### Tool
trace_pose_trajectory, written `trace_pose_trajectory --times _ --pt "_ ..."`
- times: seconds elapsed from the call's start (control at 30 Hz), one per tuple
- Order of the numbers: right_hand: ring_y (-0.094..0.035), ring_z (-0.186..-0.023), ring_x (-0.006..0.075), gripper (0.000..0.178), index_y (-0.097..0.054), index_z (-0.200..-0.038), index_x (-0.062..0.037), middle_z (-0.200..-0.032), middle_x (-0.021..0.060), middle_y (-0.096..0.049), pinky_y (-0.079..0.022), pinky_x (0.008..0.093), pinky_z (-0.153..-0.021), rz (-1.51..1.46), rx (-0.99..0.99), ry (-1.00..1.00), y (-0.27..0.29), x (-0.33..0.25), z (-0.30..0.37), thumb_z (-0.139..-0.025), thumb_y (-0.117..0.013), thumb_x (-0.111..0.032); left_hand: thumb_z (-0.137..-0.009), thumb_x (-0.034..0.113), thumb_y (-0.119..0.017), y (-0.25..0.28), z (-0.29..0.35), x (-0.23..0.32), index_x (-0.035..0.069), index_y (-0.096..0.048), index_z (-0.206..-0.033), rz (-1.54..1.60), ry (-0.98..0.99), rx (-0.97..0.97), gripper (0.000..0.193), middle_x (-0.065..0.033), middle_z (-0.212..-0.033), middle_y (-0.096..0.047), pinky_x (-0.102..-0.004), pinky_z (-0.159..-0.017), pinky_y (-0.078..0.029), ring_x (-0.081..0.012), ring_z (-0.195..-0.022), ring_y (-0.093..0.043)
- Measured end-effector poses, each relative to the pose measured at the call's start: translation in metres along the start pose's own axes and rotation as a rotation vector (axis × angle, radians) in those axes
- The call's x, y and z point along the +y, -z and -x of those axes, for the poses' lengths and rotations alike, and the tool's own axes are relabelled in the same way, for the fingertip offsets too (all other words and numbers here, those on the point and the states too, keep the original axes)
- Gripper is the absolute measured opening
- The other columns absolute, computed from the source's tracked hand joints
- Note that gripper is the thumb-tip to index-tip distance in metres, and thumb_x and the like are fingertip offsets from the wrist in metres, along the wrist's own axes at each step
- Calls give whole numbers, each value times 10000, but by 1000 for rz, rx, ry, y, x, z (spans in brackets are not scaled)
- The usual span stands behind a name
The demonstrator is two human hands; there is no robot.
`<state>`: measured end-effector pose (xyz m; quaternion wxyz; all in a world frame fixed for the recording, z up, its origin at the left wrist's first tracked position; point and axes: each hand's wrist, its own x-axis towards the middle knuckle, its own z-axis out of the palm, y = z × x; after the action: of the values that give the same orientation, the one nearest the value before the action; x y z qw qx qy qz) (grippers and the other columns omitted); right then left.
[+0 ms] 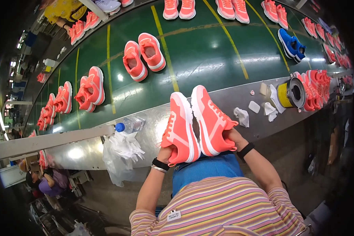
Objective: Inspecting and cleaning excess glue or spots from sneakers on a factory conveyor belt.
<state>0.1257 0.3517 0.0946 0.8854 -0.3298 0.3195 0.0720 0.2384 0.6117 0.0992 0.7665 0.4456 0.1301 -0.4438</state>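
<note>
Two coral-pink sneakers with white soles are held up side by side in front of me, toes pointing away and the soles facing each other. My left hand (164, 154) is at the heel end of the left sneaker (179, 128), its fingers hidden by the shoe. In the same way my right hand (235, 137) reaches into the opening of the right sneaker (210, 118), fingers out of sight. Both sneakers are over the near edge of the metal ledge (153, 135), just above my lap.
Beyond the ledge, a green belt (192, 47) with yellow lines carries several coral sneaker pairs (143, 55) and a blue sneaker (291, 45). At left are a plastic bottle (133, 124) and white tissue (124, 145); at right, a yellow-labelled can (286, 94) and scraps (242, 117).
</note>
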Motion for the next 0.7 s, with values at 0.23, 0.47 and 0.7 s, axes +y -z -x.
trace_pose_trajectory --times 0.23,0.47,0.7 --pt "-549 -1020 190 396 -454 -1209 -27 -1170 91 -527 -463 326 -869 39 -3 -58 11 8 2 -825 -549 -52 -889 158 -530 12 -7 -5 70 -400 -1257 101 140 -121 399 -83 -1227 -489 -355 -903 -454 -203 -1076 -518" --pt "-568 -987 194 393 -469 -1183 -17 -1138 115 -548 -467 334 -865 -123 -61 -8 16 2 3 -843 -595 -168 -885 210 -541 -2 0 3 63 -408 -1249 31 112 -85 415 -78 -1233 -490 -349 -926 -433 -194 -1089 -509" --pt "-457 -1138 190 492 -368 -1302 -66 -1289 72 -439 -376 333 -973 -271 -220 -81 19 3 9 -860 -560 -167 -861 226 -580 10 -6 -9 101 -365 -1295 155 64 -200 500 -67 -1292 -441 -353 -971 -396 -192 -1144 -465"
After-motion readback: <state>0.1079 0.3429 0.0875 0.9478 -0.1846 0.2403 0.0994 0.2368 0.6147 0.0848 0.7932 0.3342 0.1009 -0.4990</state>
